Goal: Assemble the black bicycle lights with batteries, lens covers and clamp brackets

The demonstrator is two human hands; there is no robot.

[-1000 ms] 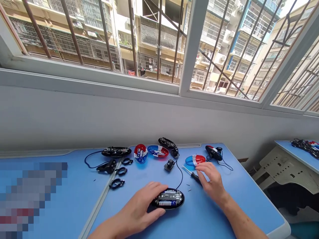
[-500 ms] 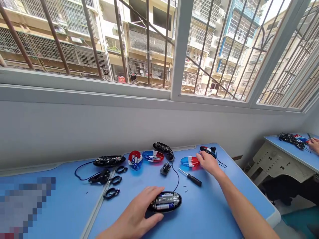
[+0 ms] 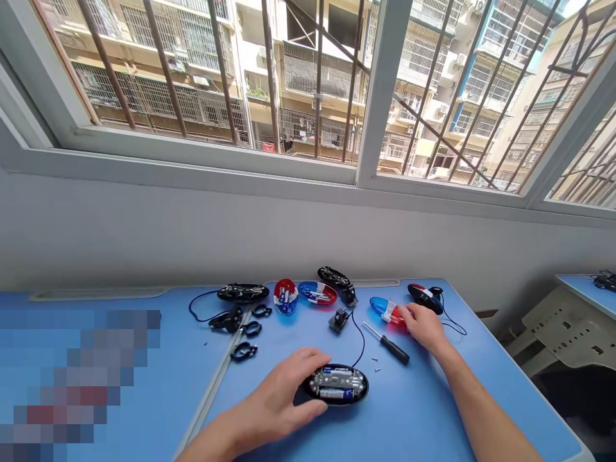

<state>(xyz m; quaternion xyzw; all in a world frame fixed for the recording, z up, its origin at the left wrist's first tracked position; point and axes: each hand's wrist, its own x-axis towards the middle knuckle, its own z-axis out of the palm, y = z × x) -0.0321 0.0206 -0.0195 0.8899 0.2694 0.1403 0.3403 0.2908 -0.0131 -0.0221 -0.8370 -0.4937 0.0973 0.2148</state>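
Observation:
My left hand [image 3: 293, 393] is closed around the left end of a black oval battery housing [image 3: 338, 384], which lies with its batteries and inner board facing up. A thin cable runs from it to a small black clip part [image 3: 339, 319]. Farther off, my right hand [image 3: 423, 326] grips the red end of a blue-and-red translucent cover [image 3: 385, 310], which is tilted with its blue end to the left. Near that hand lies a screwdriver [image 3: 393, 350] with a black handle. Two small screws [image 3: 376, 369] lie between the screwdriver and the housing.
Along the wall lie an open black housing [image 3: 243, 293], a red-and-blue cover with batteries [image 3: 285, 297], another such cover [image 3: 317, 293], a second black housing [image 3: 333, 277] and an assembled light [image 3: 425, 298]. Several black ring clamps [image 3: 244, 351] lie by the table seam. A second desk [image 3: 587, 295] stands right.
The view has turned left, so things appear farther right. My right hand has closed on the red end of the cover and tilted it. My left hand still holds the housing.

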